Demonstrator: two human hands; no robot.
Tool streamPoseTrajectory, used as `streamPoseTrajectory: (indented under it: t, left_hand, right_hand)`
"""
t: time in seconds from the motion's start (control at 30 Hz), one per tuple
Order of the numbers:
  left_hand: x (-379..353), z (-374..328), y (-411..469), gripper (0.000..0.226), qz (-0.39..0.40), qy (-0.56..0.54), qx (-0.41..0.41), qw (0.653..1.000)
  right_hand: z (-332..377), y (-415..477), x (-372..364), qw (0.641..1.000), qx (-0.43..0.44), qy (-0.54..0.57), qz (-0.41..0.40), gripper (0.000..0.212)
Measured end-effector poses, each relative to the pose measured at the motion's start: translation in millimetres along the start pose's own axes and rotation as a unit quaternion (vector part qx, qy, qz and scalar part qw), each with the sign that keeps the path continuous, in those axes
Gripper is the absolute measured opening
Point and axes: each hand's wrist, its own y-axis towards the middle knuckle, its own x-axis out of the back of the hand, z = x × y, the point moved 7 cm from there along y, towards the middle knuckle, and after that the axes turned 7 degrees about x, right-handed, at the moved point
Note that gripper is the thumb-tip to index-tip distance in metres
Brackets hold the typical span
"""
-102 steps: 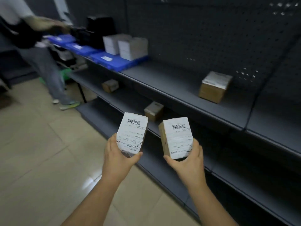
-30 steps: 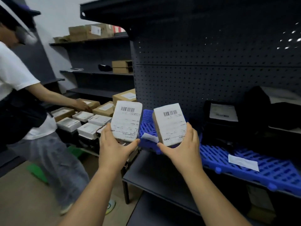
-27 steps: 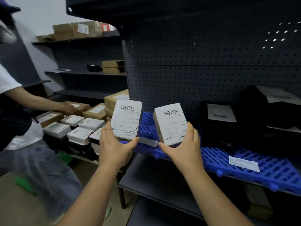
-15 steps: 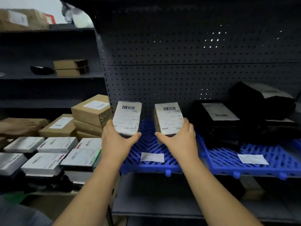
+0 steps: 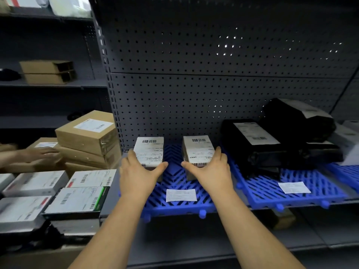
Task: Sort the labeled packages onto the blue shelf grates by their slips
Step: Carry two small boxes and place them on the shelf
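Note:
Two small cardboard boxes with white barcode labels sit side by side over the left blue grate. My left hand grips the near end of the left box. My right hand grips the near end of the right box. Both boxes appear to rest on the grate, close to the pegboard back wall. A white paper slip lies on the grate's front edge, between my wrists.
A second blue grate to the right carries its own slip and black bagged parcels. Stacked brown and white labelled boxes sit to the left, where another person's hand reaches. A grey shelf runs below.
My view turned from the aisle to the blue grate. Both hands moved forward and down, bringing the two boxes from held upright in the air onto the left grate.

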Motion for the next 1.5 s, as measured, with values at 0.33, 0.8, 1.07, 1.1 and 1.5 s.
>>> streamPoseTrajectory:
  t: [0.33, 0.8, 1.07, 1.1, 1.5]
  left_hand:
    - [-13.7, -4.3, 23.6, 0.096, -0.01, -0.032, 0.019, 0.999]
    - [-37.5, -12.8, 65.2, 0.088, -0.022, -0.038, 0.014, 0.999]
    - [-37.9, -10.0, 65.4, 0.087, -0.013, -0.039, 0.012, 0.999]
    - [-38.3, -10.3, 65.7, 0.087, -0.009, -0.037, 0.016, 0.999]
    - [16.2, -24.7, 22.8, 0.094, -0.006, 0.029, -0.09, 0.995]
  right_hand:
    - [-5.0, 31.7, -19.8, 0.997, 0.027, 0.073, -0.016, 0.102]
    - [-3.3, 70.3, -40.6, 0.997, 0.023, 0.076, -0.024, 0.103]
    - [-5.1, 68.7, -39.7, 0.996, 0.022, 0.079, -0.029, 0.1]
    - [-5.3, 69.1, -39.8, 0.996, 0.022, 0.08, -0.025, 0.1]
    - [-2.2, 45.3, -2.2, 0.99, 0.1, 0.094, -0.015, 0.109]
